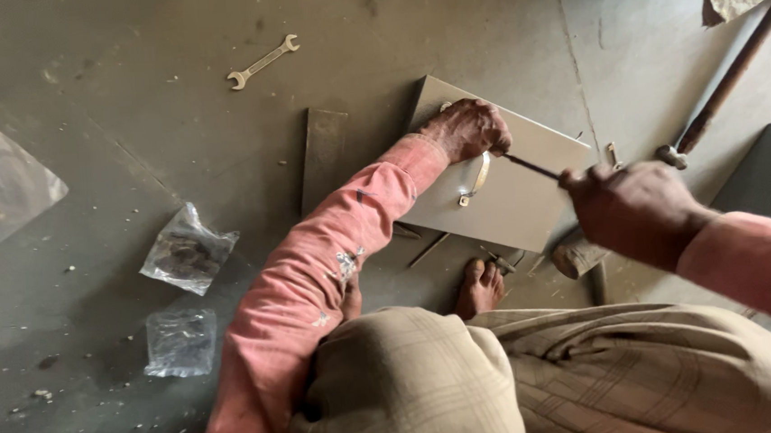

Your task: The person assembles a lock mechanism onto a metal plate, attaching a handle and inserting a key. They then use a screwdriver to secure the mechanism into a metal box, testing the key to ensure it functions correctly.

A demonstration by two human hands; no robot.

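While the left hand (468, 129) presses down on the upper edge of a grey metal panel (516, 203) lying flat on the concrete floor (128, 162), its fingers curl over the near end of a curved metal handle (475, 181) fixed to the panel, so the handle's upper mount is hidden under the knuckles. The right hand (634, 208) is closed around a thin dark rod-like tool (531, 167), probably a screwdriver, whose tip points toward the left hand; its grip end is buried in the fist and cannot be made out. A bare foot (481, 287) rests just below the panel's lower edge, and the person's knees in checked cloth cover the panel's near corner and whatever lies beneath. Beside the right wrist a stubby wooden piece (578, 255) shows only in part. A narrow dark metal strip (325, 157) lies just left of the panel. Farther off, an open-ended spanner (263, 62) sits on the floor, two clear plastic bags (187, 250) of small parts lie to the left with blurred contents, and a long rusty rod (733, 70) runs off toward the upper right corner.
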